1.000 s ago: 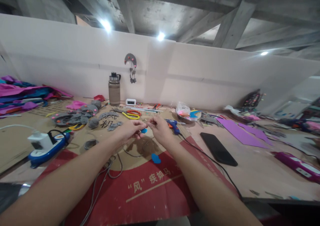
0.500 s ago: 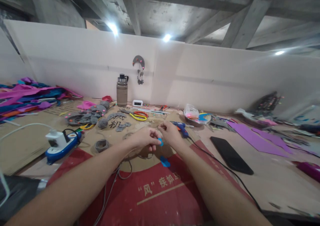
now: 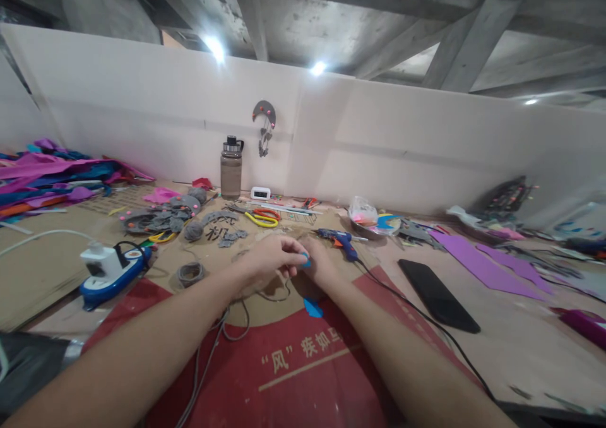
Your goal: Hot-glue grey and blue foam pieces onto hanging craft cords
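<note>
My left hand (image 3: 274, 256) is closed, pinching a small blue felt piece (image 3: 306, 261) between thumb and forefinger. Right against it, my right hand (image 3: 318, 265) is curled inward; its fingertips are mostly hidden, so what they hold cannot be made out. Another blue felt piece (image 3: 313, 308) lies on the red-and-brown cardboard (image 3: 303, 377) just below the hands. Thin grey cord (image 3: 246, 321) loops across the cardboard under my left wrist. Beyond my right hand, a blue hot glue gun (image 3: 344, 243) rests on its side.
Left are a grey yarn roll (image 3: 190, 274) and a blue power strip (image 3: 116, 279). Scissors (image 3: 262, 219), a bottle (image 3: 231, 169) and a small clock (image 3: 260, 193) stand or lie behind. A phone (image 3: 438, 295), the glue gun's cable and purple felt (image 3: 487, 264) are on the right.
My right hand has drawn in and down against my left, its fingers now largely hidden. The blue piece stays in my left hand. The view has shifted slightly.
</note>
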### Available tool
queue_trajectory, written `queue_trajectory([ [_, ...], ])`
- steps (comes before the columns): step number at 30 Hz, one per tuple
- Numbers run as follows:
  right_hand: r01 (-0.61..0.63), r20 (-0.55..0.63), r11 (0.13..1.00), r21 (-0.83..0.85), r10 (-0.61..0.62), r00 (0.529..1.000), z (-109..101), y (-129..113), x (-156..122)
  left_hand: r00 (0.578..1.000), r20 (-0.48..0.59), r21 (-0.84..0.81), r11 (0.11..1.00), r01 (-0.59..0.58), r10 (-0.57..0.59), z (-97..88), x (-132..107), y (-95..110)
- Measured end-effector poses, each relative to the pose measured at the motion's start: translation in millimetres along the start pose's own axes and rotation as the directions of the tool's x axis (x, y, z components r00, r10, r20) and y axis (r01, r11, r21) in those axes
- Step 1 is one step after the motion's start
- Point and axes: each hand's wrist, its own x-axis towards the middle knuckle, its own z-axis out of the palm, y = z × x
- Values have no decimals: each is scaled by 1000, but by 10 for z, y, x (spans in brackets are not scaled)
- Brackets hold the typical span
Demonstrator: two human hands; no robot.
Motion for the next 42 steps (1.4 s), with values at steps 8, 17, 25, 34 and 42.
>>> queue_trajectory([
  [8,-46,11,998,-48,46,999,-51,-8,14,922,-382,-367,926,-92,-59,-268,104,15],
  [17,-94,0,994,-56,94,996,-6,-14,24,944,-300,-212,974,77,-140,-213,110,-67],
  [25,-137,-178,985,104,153,972,-54,-32,44,982,-116,-73,987,142,-150,-79,23,-21],
  [34,-114,-229,934,338,200,953,-81,-191,7,960,-228,-174,977,123,-161,-118,111,-164],
  [42,-96,-247,936,338,187,951,-115,-245,-3,961,-247,-273,960,56,-126,-110,109,-123],
])
